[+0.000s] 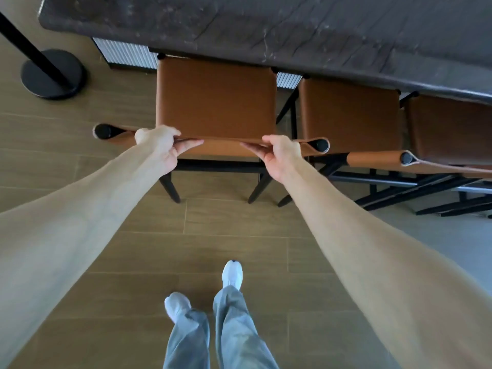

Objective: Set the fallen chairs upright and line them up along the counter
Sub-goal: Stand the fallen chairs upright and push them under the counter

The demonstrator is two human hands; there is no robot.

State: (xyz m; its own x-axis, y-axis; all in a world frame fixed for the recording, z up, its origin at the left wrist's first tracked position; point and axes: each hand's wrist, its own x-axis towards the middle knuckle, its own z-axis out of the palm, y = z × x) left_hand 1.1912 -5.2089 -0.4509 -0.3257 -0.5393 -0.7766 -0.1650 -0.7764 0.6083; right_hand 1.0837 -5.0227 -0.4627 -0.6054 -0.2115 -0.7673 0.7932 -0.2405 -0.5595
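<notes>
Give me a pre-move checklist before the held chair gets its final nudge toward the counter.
1. Left hand gripping backrest: ok.
2. Right hand gripping backrest: ok.
3. Held chair upright, seat toward counter: ok.
4. Gap to middle chair: backrest ends very close, contact cannot tell.
5. All four feet flat on floor: cannot tell, front legs hidden.
6. Post base clear of chair on the left: ok.
</notes>
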